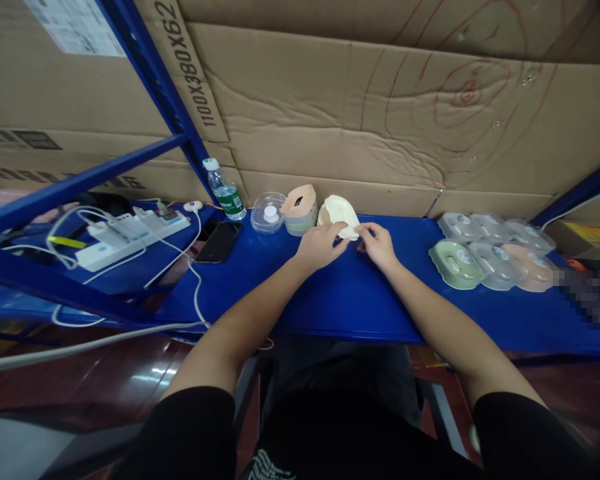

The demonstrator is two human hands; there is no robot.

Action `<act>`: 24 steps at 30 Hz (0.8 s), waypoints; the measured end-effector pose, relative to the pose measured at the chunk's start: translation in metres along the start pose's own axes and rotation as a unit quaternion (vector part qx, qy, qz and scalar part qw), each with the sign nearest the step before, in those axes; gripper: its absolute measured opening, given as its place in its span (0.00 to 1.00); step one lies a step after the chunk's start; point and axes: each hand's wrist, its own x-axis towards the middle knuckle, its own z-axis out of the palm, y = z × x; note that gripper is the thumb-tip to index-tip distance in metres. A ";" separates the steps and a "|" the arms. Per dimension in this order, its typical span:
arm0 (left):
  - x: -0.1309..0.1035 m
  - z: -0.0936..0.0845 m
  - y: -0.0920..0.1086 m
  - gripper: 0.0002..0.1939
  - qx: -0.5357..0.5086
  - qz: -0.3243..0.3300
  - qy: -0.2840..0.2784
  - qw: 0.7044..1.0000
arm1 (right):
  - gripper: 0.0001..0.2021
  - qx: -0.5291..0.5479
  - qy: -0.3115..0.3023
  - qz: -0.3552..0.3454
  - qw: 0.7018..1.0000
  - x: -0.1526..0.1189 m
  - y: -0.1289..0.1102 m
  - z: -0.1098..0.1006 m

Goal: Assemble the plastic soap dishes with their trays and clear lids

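Note:
A cream-coloured plastic piece [339, 210], shell-like with a wavy rim, is tilted up near the back of the blue table. My left hand [321, 247] grips its lower left edge, with the thumb stretched to the right. At its lower right corner, my right hand [377, 245] pinches the rim between thumb and fingers. Just left of it stands a stack of similar pieces, with a peach-coloured slotted one [300, 201] on top. A clear plastic lid or box [269, 213] with a white round part sits beside the stack.
Several lidded containers [457, 263] in green, clear and peach stand in two rows at the right. A water bottle [227, 192], a black phone [219, 241] and a white power strip [130, 233] with cables lie at the left. Cardboard [305, 100] walls the back.

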 end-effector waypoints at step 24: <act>0.008 0.012 -0.033 0.23 0.039 -0.128 -0.061 0.989 | 0.49 -0.129 -0.202 -0.040 0.970 0.020 0.017 0.009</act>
